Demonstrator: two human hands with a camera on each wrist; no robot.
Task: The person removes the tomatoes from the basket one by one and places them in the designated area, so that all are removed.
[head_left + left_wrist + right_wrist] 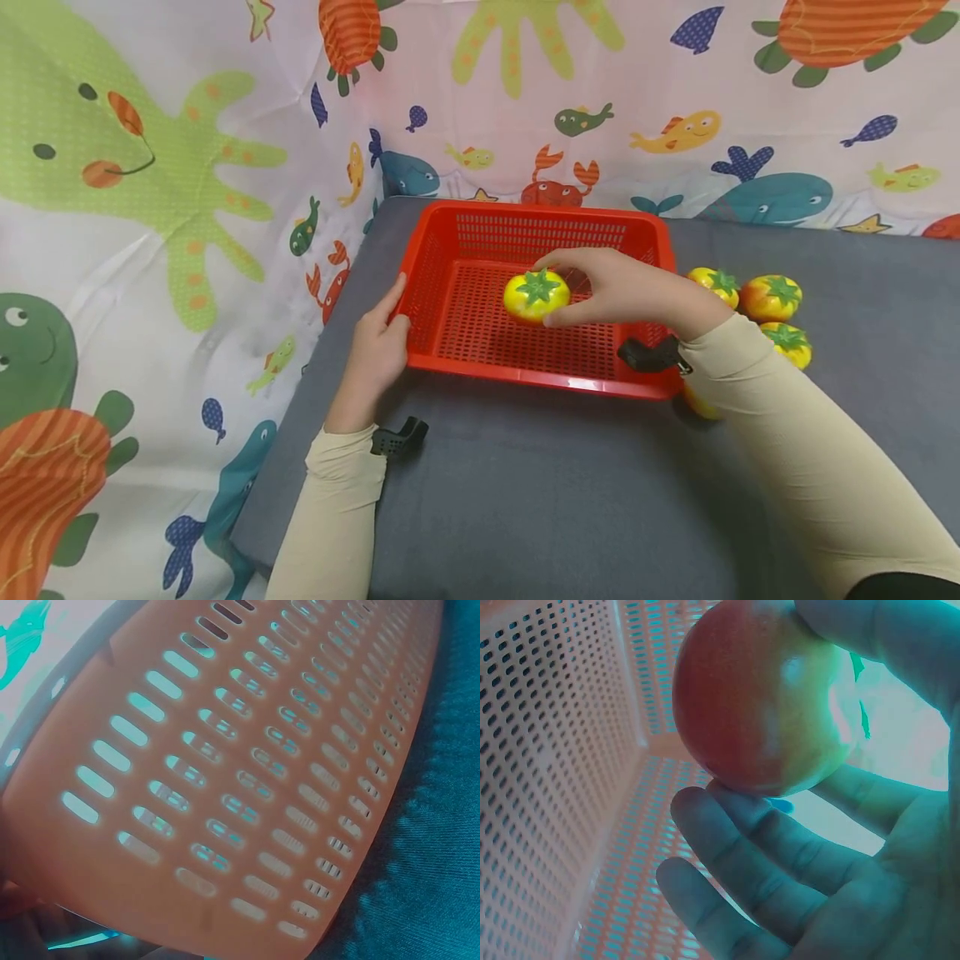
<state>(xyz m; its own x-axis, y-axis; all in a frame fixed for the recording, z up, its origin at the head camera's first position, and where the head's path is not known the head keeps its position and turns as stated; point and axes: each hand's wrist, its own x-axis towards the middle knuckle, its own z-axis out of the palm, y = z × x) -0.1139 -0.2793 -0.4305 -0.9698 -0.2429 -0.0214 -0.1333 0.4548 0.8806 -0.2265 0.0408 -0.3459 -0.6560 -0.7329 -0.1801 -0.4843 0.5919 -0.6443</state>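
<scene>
My right hand (611,287) pinches a yellow-and-red tomato (536,297) with a green star-shaped leaf cap, between thumb and fingers. It is held over the inside of a red plastic basket (525,382) with slotted walls. In the right wrist view, the tomato (757,697) shows its smooth red side, and the other fingers (742,862) spread below it. At the basket's left end, my left hand (378,350) grips the rim. The left wrist view is filled by the basket's slotted outer wall (247,780).
Several similar tomatoes (770,298) lie on the grey cloth-covered table (540,492) right of the basket, one partly hidden under the right forearm. A curtain (480,125) printed with sea animals hangs behind and along the left.
</scene>
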